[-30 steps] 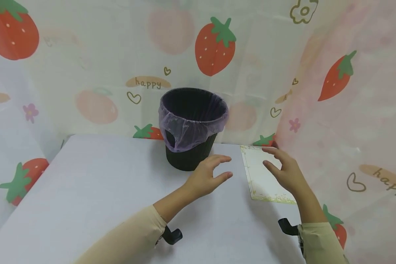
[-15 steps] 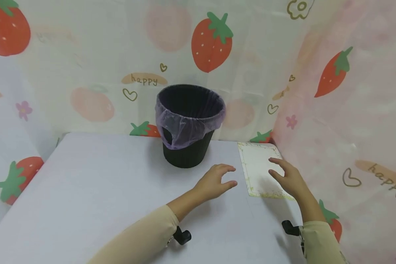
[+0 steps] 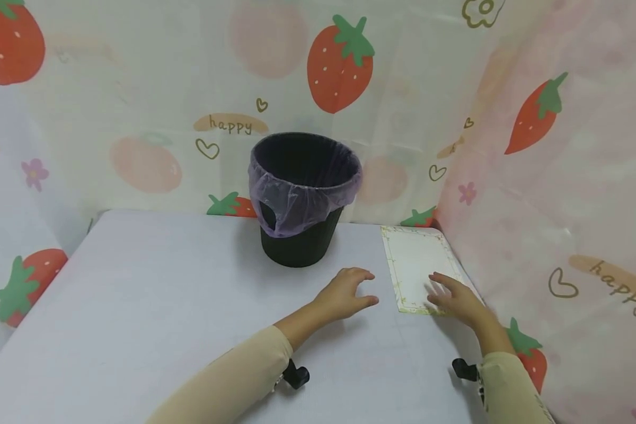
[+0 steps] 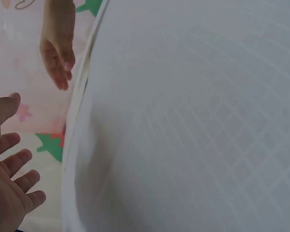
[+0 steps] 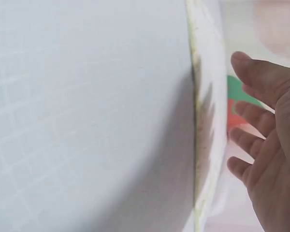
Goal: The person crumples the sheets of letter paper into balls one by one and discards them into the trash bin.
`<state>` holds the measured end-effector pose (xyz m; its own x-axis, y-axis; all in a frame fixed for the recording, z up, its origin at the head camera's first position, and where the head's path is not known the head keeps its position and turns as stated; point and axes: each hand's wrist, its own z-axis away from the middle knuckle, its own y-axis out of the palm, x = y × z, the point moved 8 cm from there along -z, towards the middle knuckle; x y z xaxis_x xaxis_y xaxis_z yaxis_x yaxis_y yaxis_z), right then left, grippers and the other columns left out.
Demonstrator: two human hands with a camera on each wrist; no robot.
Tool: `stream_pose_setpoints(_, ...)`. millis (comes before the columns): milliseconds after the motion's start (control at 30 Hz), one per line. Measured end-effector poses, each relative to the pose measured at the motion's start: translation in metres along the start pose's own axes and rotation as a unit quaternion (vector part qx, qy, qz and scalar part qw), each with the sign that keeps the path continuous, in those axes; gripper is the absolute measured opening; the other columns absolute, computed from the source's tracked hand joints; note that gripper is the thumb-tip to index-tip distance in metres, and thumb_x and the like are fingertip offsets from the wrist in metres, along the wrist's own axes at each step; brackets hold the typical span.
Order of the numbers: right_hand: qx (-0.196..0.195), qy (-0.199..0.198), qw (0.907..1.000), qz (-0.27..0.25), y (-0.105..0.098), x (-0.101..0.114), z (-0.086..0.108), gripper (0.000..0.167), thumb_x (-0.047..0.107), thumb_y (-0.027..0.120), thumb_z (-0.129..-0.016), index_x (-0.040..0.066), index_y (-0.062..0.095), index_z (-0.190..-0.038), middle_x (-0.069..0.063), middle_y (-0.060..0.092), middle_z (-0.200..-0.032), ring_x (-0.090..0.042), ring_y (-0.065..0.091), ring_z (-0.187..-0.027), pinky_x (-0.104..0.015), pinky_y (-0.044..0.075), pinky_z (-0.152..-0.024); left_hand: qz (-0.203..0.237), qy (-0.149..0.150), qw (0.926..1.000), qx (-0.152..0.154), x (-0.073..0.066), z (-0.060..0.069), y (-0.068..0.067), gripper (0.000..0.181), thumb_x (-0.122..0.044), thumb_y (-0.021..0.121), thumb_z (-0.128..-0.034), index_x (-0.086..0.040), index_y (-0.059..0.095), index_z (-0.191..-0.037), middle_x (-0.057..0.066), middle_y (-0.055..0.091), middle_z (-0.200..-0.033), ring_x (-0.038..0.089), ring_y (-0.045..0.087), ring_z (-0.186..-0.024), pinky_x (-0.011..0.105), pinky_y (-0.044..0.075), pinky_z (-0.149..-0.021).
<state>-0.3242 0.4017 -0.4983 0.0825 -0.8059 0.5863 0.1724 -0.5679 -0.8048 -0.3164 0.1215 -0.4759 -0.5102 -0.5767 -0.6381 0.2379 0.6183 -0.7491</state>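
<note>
My left hand (image 3: 341,294) hovers over the white table in front of the bin, thumb and fingers apart and holding nothing. Over the near right part of a sheet of paper (image 3: 410,268) is my right hand (image 3: 458,303), fingers loosely spread and nothing in them. The sheet is white with a floral yellow-green border and lies flat. In the right wrist view, the right hand (image 5: 275,130) appears above the sheet's edge, its shadow falling on the paper. The left wrist view has the left hand (image 4: 9,174) with fingers spread, and the right hand (image 4: 58,43) beyond.
A black trash bin (image 3: 297,250) with a purple liner bag (image 3: 297,206) over its rim stands upright at the back middle. The white tabletop (image 3: 164,294) extends to the left. Strawberry-print cloth (image 3: 418,82) encloses the back and sides.
Both hands have come down and nearer to me, the right one lowering over the sheet. The left hand has shifted a little to the right. The bin and paper shift slightly as the view tilts.
</note>
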Motion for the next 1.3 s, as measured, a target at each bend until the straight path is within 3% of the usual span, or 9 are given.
stream_pose_setpoints(100, 0.011, 0.014, 0.9998, 0.011, 0.008, -0.01, 0.0, 0.073, 0.037, 0.071, -0.097, 0.004, 0.04, -0.155, -0.022, 0.03, -0.165, -0.052, 0.023, -0.15, -0.069, 0.025, -0.117, -0.005, -0.005, 0.9999, 0.008, 0.003, -0.001, 0.004, 0.056, -0.042, 0.072, -0.0956, -0.013, 0.059, -0.142, 0.003, 0.057, -0.148, 0.024, 0.046, -0.142, 0.038, 0.036, -0.119)
stream_pose_setpoints(333, 0.01, -0.034, 0.9979, 0.055, 0.017, -0.009, 0.004, 0.071, 0.029, 0.076, -0.092, -0.006, 0.048, -0.147, -0.032, 0.032, -0.159, -0.058, 0.02, -0.147, -0.069, 0.017, -0.119, -0.015, -0.011, 0.9994, 0.029, 0.007, 0.0, 0.012, 0.061, -0.046, 0.072, -0.0947, -0.013, 0.057, -0.144, 0.004, 0.055, -0.15, 0.025, 0.043, -0.144, 0.04, 0.035, -0.12)
stream_pose_setpoints(567, 0.014, -0.021, 0.998, 0.058, 0.029, -0.003, 0.006, 0.073, 0.033, 0.076, -0.092, -0.005, 0.048, -0.148, -0.03, 0.029, -0.161, -0.057, 0.016, -0.149, -0.07, 0.014, -0.119, -0.026, -0.023, 0.9984, 0.045, 0.017, -0.001, 0.015, 0.064, -0.047, 0.073, -0.0935, -0.013, 0.056, -0.145, 0.005, 0.054, -0.151, 0.026, 0.041, -0.146, 0.041, 0.034, -0.121)
stream_pose_setpoints(867, 0.008, -0.032, 0.9962, 0.081, 0.049, 0.017, 0.009, 0.072, 0.035, 0.075, -0.093, -0.002, 0.048, -0.149, -0.027, 0.03, -0.162, -0.057, 0.019, -0.149, -0.072, 0.019, -0.117, -0.028, -0.025, 0.9978, 0.055, 0.03, 0.002, 0.02, 0.068, -0.045, 0.075, -0.0923, -0.008, 0.055, -0.145, 0.009, 0.054, -0.151, 0.029, 0.04, -0.147, 0.043, 0.031, -0.123)
stream_pose_setpoints(1300, -0.004, -0.021, 0.9923, 0.122, 0.075, 0.058, 0.019, 0.068, 0.029, 0.08, -0.09, 0.001, 0.054, -0.146, -0.025, 0.037, -0.159, -0.053, 0.029, -0.148, -0.068, 0.028, -0.117, -0.029, -0.021, 0.9966, 0.075, 0.034, 0.004, 0.025, 0.077, -0.046, 0.079, -0.0879, -0.003, 0.052, -0.146, 0.015, 0.051, -0.153, 0.037, 0.034, -0.15, 0.047, 0.025, -0.125)
